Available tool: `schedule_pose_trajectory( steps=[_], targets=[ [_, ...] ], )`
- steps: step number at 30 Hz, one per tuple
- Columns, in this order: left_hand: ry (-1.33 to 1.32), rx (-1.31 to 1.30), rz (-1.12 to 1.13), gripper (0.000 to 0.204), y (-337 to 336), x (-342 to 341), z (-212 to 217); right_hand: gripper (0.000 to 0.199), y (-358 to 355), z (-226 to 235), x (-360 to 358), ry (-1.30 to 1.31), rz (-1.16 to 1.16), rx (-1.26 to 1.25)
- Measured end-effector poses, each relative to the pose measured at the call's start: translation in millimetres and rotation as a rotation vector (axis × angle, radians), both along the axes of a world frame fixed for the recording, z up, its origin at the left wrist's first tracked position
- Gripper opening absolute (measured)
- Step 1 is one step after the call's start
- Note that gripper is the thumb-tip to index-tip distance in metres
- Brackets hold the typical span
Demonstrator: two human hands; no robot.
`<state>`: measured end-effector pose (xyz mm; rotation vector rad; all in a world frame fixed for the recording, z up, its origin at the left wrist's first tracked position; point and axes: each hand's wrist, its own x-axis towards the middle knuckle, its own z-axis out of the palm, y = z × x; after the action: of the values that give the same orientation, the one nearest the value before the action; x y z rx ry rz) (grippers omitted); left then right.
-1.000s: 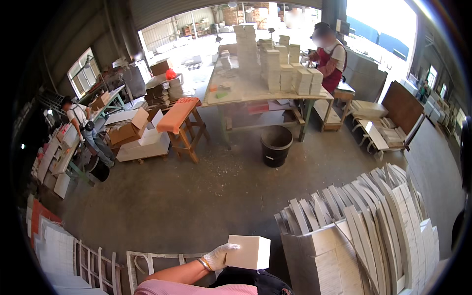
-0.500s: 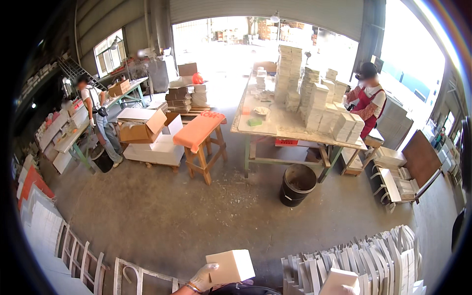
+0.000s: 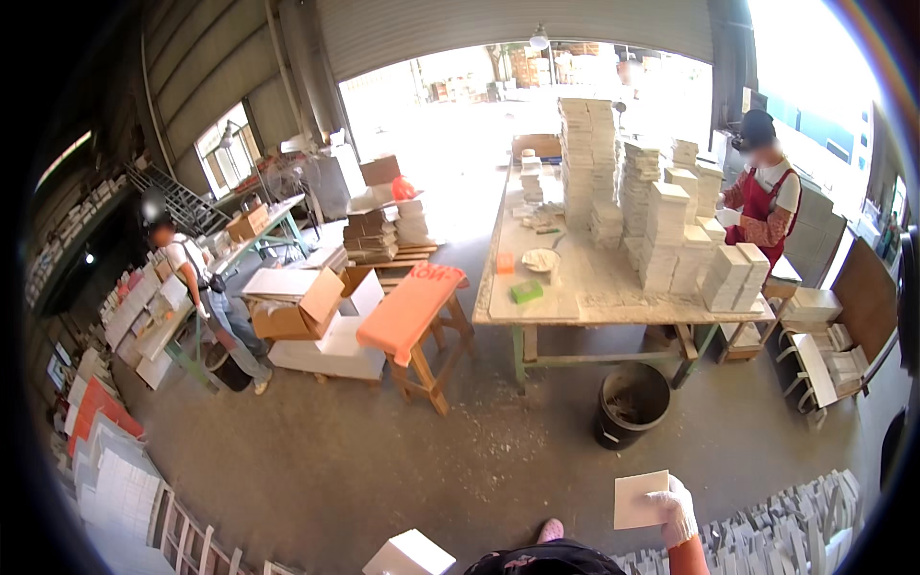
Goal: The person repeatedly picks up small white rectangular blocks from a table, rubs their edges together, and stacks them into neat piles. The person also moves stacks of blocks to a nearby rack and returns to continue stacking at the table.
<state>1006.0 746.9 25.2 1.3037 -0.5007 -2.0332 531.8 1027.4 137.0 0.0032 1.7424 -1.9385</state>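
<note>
My right hand (image 3: 680, 516), in a white glove, grips a flat, cream, square-faced piece (image 3: 632, 502) by its right side. Its thumb lies across the face; how thick the piece is cannot be told. At the lower edge, left of my body, a white block-shaped piece (image 3: 410, 556) shows its top and one side. My left hand is out of the picture, so its grip on this block is hidden. Below my right forearm stand rows of thin pale strips (image 3: 767, 527).
Ahead, a worktable (image 3: 537, 305) bears tall stacks of white pieces (image 3: 586, 153); a person in red overalls (image 3: 770, 196) works behind it. A black bucket (image 3: 632, 407) and an orange-covered wooden stool (image 3: 412, 316) stand on the floor. Another person (image 3: 196, 278) is at the left.
My right hand has risen into fuller view with its piece. My left hand has dropped out of the picture, and the block it held sits lower and further left. The view has shifted.
</note>
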Motion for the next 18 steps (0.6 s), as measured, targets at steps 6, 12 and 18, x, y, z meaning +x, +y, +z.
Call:
schedule_pose_trajectory(
  steps=[6,12,18],
  targets=[
    [-0.039,0.063,0.065,0.059,-58.1,-82.2,27.0,0.056,-103.5,-0.7,-97.1,-0.032,0.161,-0.017],
    [-0.028,0.046,0.061,0.059,-140.3,-122.2,10.3,0.051,-189.2,4.5,-144.6,-0.081,0.169,-0.104],
    [0.012,-0.096,-0.051,0.061,-273.7,-193.3,-20.7,0.047,-238.1,0.8,-177.8,0.008,-0.048,-0.095]
  ],
)
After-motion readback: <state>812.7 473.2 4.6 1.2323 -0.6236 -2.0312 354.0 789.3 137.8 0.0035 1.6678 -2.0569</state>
